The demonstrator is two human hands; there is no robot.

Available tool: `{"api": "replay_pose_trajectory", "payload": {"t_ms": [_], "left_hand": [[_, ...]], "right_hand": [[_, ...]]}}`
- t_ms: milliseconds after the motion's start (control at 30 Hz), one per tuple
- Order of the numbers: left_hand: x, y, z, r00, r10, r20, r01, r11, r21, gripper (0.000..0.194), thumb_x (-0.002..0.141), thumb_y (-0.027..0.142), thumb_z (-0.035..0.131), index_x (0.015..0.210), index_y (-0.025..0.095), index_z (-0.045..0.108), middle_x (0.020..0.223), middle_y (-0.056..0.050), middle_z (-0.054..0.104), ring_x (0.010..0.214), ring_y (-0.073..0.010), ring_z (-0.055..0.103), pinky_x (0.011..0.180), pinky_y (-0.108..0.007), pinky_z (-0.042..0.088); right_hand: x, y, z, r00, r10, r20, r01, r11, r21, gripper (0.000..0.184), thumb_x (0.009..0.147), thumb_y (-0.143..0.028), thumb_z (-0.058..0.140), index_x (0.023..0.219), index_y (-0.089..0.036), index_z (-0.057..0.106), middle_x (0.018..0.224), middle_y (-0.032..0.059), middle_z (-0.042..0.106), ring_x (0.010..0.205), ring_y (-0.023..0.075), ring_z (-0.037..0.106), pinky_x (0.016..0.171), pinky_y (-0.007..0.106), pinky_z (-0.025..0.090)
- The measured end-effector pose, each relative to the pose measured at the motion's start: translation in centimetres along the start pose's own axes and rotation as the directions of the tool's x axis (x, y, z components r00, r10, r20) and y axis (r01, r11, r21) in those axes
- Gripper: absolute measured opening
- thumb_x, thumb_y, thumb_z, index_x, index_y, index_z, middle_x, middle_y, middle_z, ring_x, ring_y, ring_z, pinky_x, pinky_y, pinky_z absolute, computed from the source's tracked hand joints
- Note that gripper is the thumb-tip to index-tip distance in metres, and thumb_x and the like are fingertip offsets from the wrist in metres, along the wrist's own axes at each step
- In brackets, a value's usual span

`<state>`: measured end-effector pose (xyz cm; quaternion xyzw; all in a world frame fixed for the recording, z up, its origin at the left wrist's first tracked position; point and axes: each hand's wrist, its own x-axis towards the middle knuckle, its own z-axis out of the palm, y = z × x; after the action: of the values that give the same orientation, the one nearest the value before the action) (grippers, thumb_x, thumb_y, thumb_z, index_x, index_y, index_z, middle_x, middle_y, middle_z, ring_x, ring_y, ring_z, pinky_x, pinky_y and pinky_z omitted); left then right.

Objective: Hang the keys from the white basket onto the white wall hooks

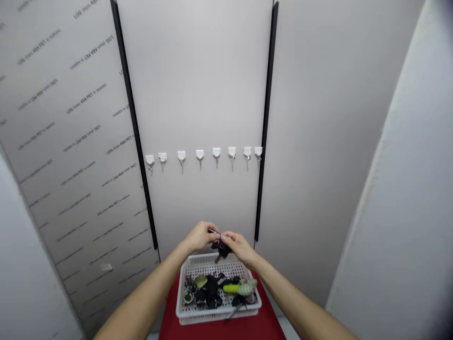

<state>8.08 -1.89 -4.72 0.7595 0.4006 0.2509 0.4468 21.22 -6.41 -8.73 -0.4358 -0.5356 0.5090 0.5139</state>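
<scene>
Both my hands meet above the far rim of a white plastic basket. A bunch of black-headed keys hangs between them. My left hand pinches the small metal piece at the top of the bunch. My right hand has its fingers closed at the ring beside it, touching the keys. Below, the perforated basket holds several dark keys and key fobs, a yellow-green item, a pale green textured charm and a round olive-gold piece.
The basket stands on a red surface. Ahead, a row of several white hooks is fixed across a pale panel. Black vertical strips edge the panel on both sides. White walls stand at the far left and right.
</scene>
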Motion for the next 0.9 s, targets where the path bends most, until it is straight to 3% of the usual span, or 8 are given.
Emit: {"api": "replay_pose_trajectory", "payload": {"t_ms": [133,367,500,567,633,767,833,900], "left_hand": [[0.8,1.9,-0.2,0.998,0.058,-0.035,-0.058,0.998,-0.028,0.013,0.05,0.012,0.051,0.062,0.012,0.048,0.042,0.007,0.045,0.04,-0.005,0.04,0.042,-0.017,0.03],[2.6,4.0,0.9,0.944,0.133,-0.301,-0.207,0.951,-0.23,0.02,0.055,0.009,0.047,0.074,0.012,0.045,0.045,0.007,0.043,0.04,-0.0032,0.039,0.044,-0.016,0.033],[3.4,5.8,1.9,0.932,0.246,-0.268,-0.294,0.943,-0.158,0.027,0.059,0.008,0.043,0.085,0.013,0.048,0.062,0.001,0.05,0.053,-0.005,0.044,0.053,-0.018,0.038],[3.5,6.8,2.4,0.922,0.308,-0.237,-0.336,0.937,-0.092,0.033,0.06,0.008,0.043,0.092,0.015,0.047,0.076,-0.002,0.052,0.063,-0.0064,0.046,0.061,-0.02,0.039],[3.4,8.0,2.9,0.917,0.343,-0.204,-0.357,0.934,-0.033,0.037,0.061,0.009,0.043,0.098,0.016,0.044,0.086,-0.004,0.052,0.07,-0.0079,0.047,0.067,-0.021,0.038],[3.8,10.5,4.0,0.924,0.363,-0.119,-0.363,0.931,0.028,0.041,0.062,0.01,0.042,0.103,0.015,0.041,0.095,-0.007,0.05,0.075,-0.0096,0.047,0.07,-0.023,0.038],[4.3,11.5,4.4,0.921,0.377,-0.094,-0.373,0.926,0.054,0.043,0.062,0.009,0.041,0.104,0.015,0.04,0.097,-0.008,0.049,0.075,-0.0098,0.047,0.071,-0.024,0.038],[5.0,12.2,4.8,0.916,0.39,-0.09,-0.384,0.92,0.076,0.044,0.062,0.009,0.041,0.105,0.015,0.04,0.098,-0.008,0.048,0.076,-0.0097,0.047,0.072,-0.024,0.037]], "right_hand": [[0.3,-1.2,0.4,0.996,-0.075,-0.054,0.073,0.997,-0.028,0.029,0.059,-0.041,0.047,0.063,-0.012,0.048,0.047,-0.0045,0.044,0.042,0.0046,0.039,0.044,0.019,0.03],[1.4,-4.9,-0.5,0.967,-0.149,-0.207,0.15,0.989,-0.011,0.027,0.059,-0.04,0.047,0.062,-0.014,0.045,0.045,-0.0045,0.045,0.039,0.0049,0.039,0.041,0.018,0.03],[2.2,-6.9,-1.9,0.925,-0.228,-0.305,0.22,0.974,-0.06,0.025,0.059,-0.04,0.045,0.063,-0.015,0.046,0.045,-0.0048,0.044,0.039,0.0055,0.038,0.04,0.019,0.031],[2.8,-7.9,-3.1,0.86,-0.327,-0.391,0.285,0.945,-0.163,0.023,0.059,-0.038,0.044,0.063,-0.015,0.046,0.047,-0.0046,0.044,0.041,0.0058,0.038,0.042,0.018,0.031],[3.3,-9.0,-4.6,0.758,-0.425,-0.494,0.309,0.902,-0.301,0.022,0.06,-0.037,0.043,0.063,-0.015,0.047,0.049,-0.004,0.044,0.044,0.0066,0.038,0.044,0.018,0.032],[4.5,-11.7,-7.7,0.57,-0.562,-0.6,0.156,0.791,-0.592,0.024,0.062,-0.035,0.039,0.067,-0.015,0.05,0.054,-0.0008,0.05,0.049,0.0093,0.043,0.049,0.02,0.033],[4.9,-12.9,-8.9,0.526,-0.608,-0.595,0.033,0.714,-0.7,0.025,0.063,-0.035,0.037,0.068,-0.015,0.052,0.059,0.0016,0.054,0.053,0.0109,0.046,0.051,0.021,0.032],[5.2,-13.9,-9.6,0.522,-0.619,-0.587,-0.086,0.646,-0.758,0.026,0.064,-0.034,0.036,0.068,-0.016,0.054,0.063,0.0031,0.057,0.057,0.0123,0.048,0.053,0.021,0.032]]}}
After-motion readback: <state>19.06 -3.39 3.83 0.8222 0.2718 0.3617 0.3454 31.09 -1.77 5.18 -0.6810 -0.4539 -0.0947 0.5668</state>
